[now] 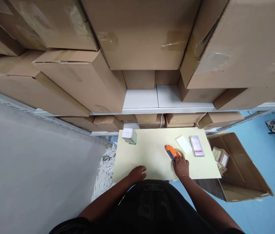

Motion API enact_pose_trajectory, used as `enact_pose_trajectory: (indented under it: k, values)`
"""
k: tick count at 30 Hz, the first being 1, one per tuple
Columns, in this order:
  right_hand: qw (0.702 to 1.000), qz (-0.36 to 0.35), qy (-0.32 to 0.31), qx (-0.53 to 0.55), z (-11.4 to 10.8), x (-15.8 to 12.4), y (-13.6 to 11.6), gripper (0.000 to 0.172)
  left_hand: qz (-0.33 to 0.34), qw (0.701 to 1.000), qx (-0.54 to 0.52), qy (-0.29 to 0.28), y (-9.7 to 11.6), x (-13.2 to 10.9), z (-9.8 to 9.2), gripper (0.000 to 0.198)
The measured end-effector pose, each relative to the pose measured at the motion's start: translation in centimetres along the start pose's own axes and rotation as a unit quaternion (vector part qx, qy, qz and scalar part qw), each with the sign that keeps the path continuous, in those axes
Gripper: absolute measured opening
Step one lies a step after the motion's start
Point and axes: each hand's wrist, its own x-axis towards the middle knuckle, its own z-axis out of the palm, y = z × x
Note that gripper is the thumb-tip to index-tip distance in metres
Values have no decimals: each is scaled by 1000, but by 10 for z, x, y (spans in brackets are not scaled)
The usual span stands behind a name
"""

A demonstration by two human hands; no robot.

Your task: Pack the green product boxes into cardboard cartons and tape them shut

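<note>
My right hand (181, 167) is closed on the near end of an orange tape dispenser (170, 150) with dark blue parts, which lies on a cream tabletop (149, 156). Beside the dispenser a yellow-edged ring, perhaps a tape roll (182, 152), partly shows. My left hand (137, 174) rests at the table's near edge, holding nothing, fingers loosely bent and thumb apart. A small white and green box (129, 136) stands at the far left corner. Right of the dispenser lie a white card (183, 143) and a blurred purplish flat item (196, 146).
An open cardboard carton (239, 169) with small boxes (221, 157) inside stands right of the table. Ahead, metal shelves (139, 110) hold stacked cardboard boxes (147, 35), some overhanging the table. Crumpled white strips (104, 175) lie on the floor by the left wall (37, 156).
</note>
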Motion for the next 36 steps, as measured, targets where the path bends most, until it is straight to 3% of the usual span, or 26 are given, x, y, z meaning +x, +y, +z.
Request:
enact_pose_trajectory:
  k: [11,15,18,21,25,30,36]
  values:
    - [999,-8,24,-23,0,0,2,37,-3,1000,-14,18,-16,-19,-2,30]
    - [997,-32,76,-3,-8,-2,10,39,-20,997,-11,67,-26,-33,-1,26]
    - [990,-85,114,25,-12,2,25,38,-53,990,-24,125,-22,-46,9,23]
    - [976,-179,114,57,-19,16,42,37,-116,973,-64,186,-4,-61,34,21]
    - [951,-292,67,76,-35,39,47,36,-195,937,-146,250,40,-86,82,15]
    - [928,-362,23,83,-51,50,27,40,-244,905,-211,276,94,-121,140,18]
    - [879,-469,-30,77,-42,26,-12,43,-303,856,-257,330,122,-168,192,24]
